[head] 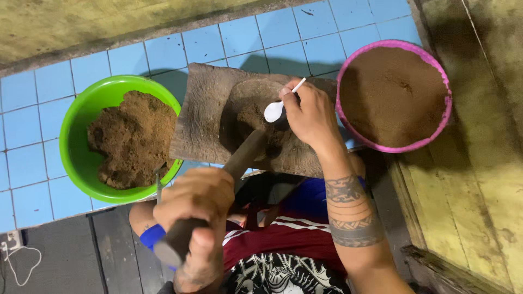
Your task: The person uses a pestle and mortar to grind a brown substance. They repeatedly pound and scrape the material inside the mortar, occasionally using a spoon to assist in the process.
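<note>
Head view, looking down at a wooden mortar slab (pixel 204 117) lying across blue floor tiles (pixel 32 125). The left hand (pixel 196 198) is closed in a full fist around a dark wooden pestle (pixel 218 190), whose long axis runs diagonally from the lower left, near the body, up and right into the slab's hollow. The right hand (pixel 310 117) pinches a white plastic spoon (pixel 278 106) between thumb and fingertips, bowl pointing left, just above a mound of brown ground material (pixel 253 117) in the hollow. The pestle tip meets that mound from below; the spoon sits at its upper right, so the right hand is the nearer. A green bowl (pixel 73 130) of clumped brown mass touches the slab's left edge; a pink bowl (pixel 444 117) of fine brown powder stands just beside its right end. Open tile lies beyond the slab
</note>
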